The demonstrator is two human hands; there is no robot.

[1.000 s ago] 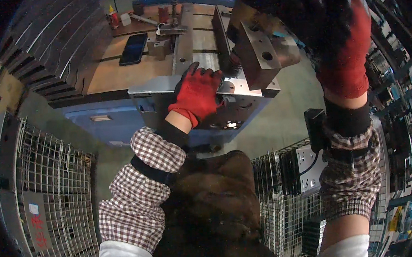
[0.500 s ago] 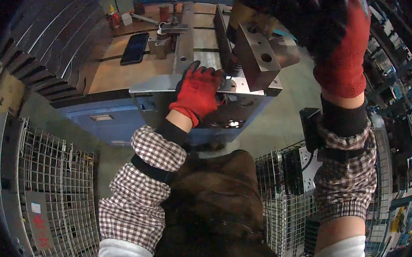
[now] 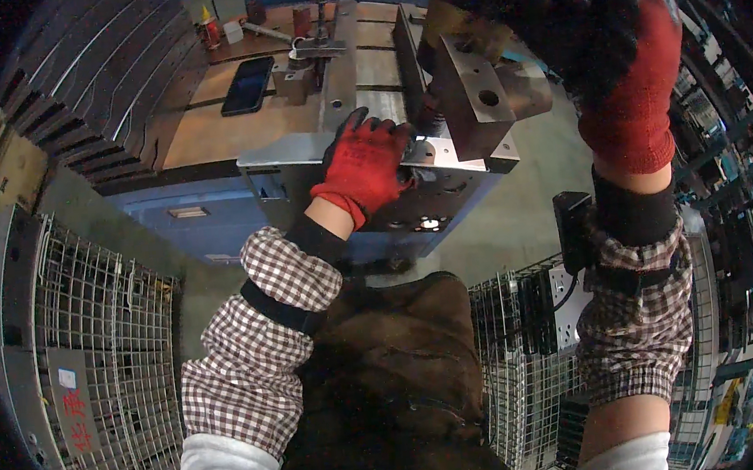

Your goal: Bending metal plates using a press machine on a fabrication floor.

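My left hand (image 3: 363, 166), in a red glove with black fingertips, is closed over the front edge of a bent sheet-metal part (image 3: 284, 151). Its fingers lie on top and the thumb is down at the front face, which has holes in it. A drilled steel block (image 3: 478, 105) sits above the part's right end, just right of that hand. A dark round tool behind the fingers is partly hidden. High at the upper right, my right hand (image 3: 617, 62), gloved in red and black, is raised beside dark machinery; its fingers blend into the dark there.
On the worktable (image 3: 193, 136) lie a phone (image 3: 247, 86), a small metal block (image 3: 293, 85), a clamp (image 3: 321, 48) and a small red bottle (image 3: 210, 30). Dark stacked plates (image 3: 102, 71) rise at left. Wire cages (image 3: 104, 348) flank me; a crowded rack (image 3: 737, 159) stands at right.
The view has shifted slightly. My left hand keeps its place on the sheet-metal part, and my raised right hand appears a little farther right.
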